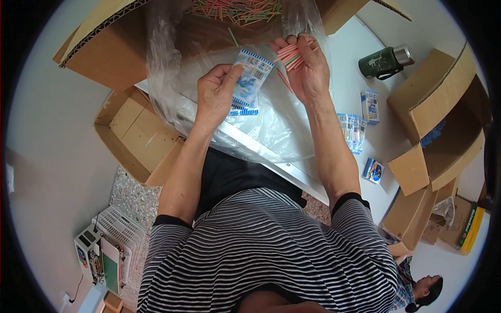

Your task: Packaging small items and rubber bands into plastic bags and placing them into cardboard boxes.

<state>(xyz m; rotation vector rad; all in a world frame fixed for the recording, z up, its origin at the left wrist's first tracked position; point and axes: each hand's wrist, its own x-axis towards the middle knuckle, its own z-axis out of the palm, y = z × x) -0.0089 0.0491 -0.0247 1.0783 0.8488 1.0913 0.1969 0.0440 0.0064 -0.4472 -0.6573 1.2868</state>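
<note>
Striped shirt (pixel 266 235), partly hidden pink sticks (pixel 292 56)

Left hand (pixel 215 94): pinching | Right hand (pixel 309 73): curled | Forearms (pixel 334 148): bare, extended forward, apart

Over your smooth worktop (pixel 342 62), the packet (pixel 253 77) you hold is glossy film and the plastic bag (pixel 279 130) shiny and crinkled. Left of the worktop, your cardboard box (pixel 118 149) looks matt.

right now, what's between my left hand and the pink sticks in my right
The head view shows a blue-and-white packet, held in your left hand, with clear plastic beneath.
</note>
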